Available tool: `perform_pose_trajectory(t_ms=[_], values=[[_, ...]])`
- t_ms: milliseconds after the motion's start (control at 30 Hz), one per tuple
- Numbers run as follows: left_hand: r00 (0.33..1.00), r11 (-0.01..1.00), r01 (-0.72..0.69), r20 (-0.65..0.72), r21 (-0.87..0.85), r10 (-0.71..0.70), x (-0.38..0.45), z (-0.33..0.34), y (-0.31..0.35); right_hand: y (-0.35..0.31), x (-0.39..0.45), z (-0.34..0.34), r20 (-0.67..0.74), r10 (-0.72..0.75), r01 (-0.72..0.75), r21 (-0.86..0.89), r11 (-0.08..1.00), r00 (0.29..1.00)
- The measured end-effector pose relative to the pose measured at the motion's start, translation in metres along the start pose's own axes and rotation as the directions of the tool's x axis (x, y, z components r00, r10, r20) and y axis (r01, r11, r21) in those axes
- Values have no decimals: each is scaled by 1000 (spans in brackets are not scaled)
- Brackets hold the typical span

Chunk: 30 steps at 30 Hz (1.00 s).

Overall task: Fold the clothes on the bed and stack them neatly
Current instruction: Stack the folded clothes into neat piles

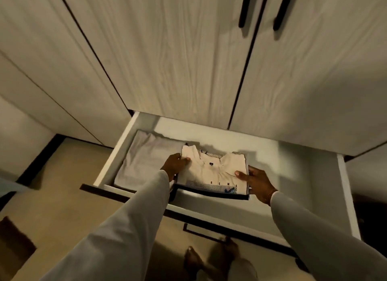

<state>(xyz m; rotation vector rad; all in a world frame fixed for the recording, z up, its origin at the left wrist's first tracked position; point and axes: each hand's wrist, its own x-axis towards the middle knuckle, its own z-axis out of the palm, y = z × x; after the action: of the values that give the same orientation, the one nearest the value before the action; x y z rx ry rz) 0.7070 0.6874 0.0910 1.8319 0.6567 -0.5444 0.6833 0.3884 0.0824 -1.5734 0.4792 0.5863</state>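
A stack of folded clothes is held over an open white drawer. Its top piece is a cream shirt with dark lettering and a blue print; darker folded pieces lie beneath. My left hand grips the stack's left edge, thumb on top. At the stack's right edge my right hand grips it the same way, its fingers hidden underneath. A folded grey garment lies in the drawer's left part, beside the stack.
Tall pale wood-grain wardrobe doors with black bar handles rise behind the drawer. The drawer's dark front edge juts toward me. My bare feet stand on a beige floor below it. The drawer's right part shows bare white bottom.
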Motion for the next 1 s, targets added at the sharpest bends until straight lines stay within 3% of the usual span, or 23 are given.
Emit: perform_pose_trajectory(t_ms=[133, 367, 433, 533, 700, 767, 800, 867, 900, 933, 1000], values=[[998, 976, -17, 55, 215, 5, 25, 23, -30, 48, -1, 3, -64, 73, -70, 54, 996, 995], [990, 831, -46, 137, 554, -37, 65, 57, -100, 109, 11, 20, -57, 231, -225, 94, 970, 971], [991, 799, 18, 97, 601, -95, 75, 60, -115, 118, 15, 23, -25, 272, -268, 111, 957, 962], [996, 686, -61, 91, 725, -9, 53, 61, -104, 119, 19, 23, 6, 318, -318, 50, 947, 948], [998, 536, -36, -2, 843, 70, 49, 63, -114, 129, 31, 23, -30, 362, -364, -60, 930, 932], [994, 419, -68, 26, 905, 105, 44, 63, -112, 133, 36, 24, -58, 371, -376, -159, 913, 927], [992, 369, -86, 43, 926, 121, 39, 63, -111, 134, 36, 24, -75, 344, -350, -299, 888, 936], [978, 234, -148, 107, 961, 179, 32, 63, -111, 131, 34, 24, -98, 240, -245, -645, 724, 966], [971, 217, -153, 106, 964, 213, 25, 63, -106, 128, 32, 25, -94, 167, -179, -763, 621, 981], [947, 156, -201, 151, 967, 283, 25, 65, -108, 126, 29, 25, -70, 92, -109, -832, 545, 993], [908, 131, -288, 227, 949, 353, 28, 66, -111, 125, 30, 28, 52, -42, 65, -901, 428, 998]])
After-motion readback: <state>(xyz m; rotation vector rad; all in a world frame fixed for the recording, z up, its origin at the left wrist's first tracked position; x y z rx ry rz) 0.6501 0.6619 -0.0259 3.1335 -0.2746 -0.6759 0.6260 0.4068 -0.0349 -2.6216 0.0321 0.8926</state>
